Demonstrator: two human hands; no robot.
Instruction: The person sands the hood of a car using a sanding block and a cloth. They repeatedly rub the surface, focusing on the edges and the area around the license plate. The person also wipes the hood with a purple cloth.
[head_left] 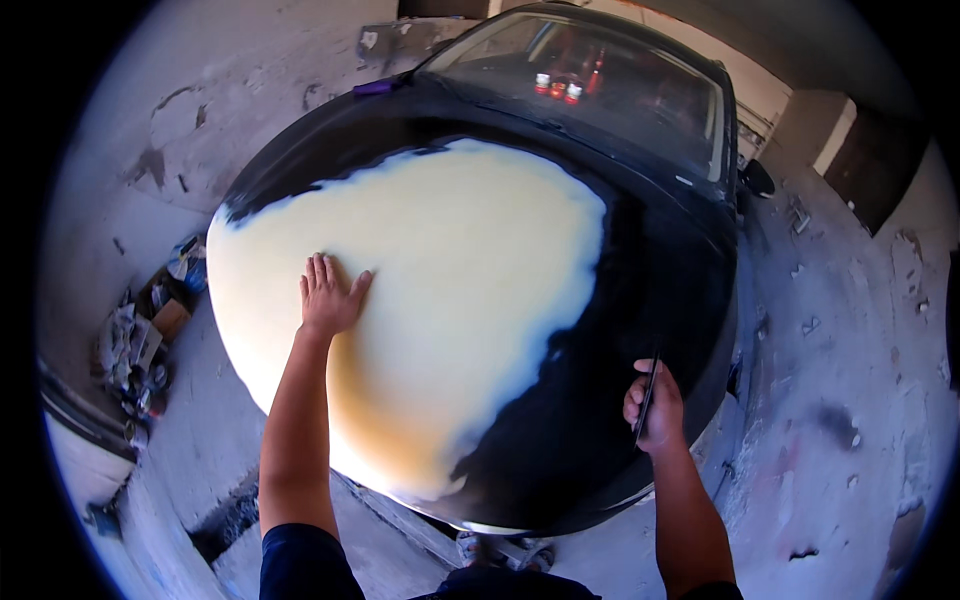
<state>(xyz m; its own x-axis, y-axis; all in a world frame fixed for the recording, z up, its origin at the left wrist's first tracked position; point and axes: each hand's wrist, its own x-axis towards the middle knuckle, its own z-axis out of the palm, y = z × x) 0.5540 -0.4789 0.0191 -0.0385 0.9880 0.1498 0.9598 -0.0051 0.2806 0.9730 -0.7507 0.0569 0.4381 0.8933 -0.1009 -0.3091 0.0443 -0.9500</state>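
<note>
A car hood (678, 290) fills the middle of the head view, black around the back and right. A large pale cream patch (480, 240) covers much of its left and centre. My left hand (330, 297) lies flat on that patch, thumb spread from the fingers and nothing in it. Over the hood's black right side, my right hand (660, 408) is closed around a thin, dark, flat object (648, 398), held edge-up. Its exact kind does not show.
Behind the hood rises the windshield (590, 85), with a side mirror (758, 179) at right. A purple item (378, 87) rests at the hood's back left corner. Crumpled papers and boxes (135, 345) are heaped on the left floor. The concrete floor (830, 370) is stained.
</note>
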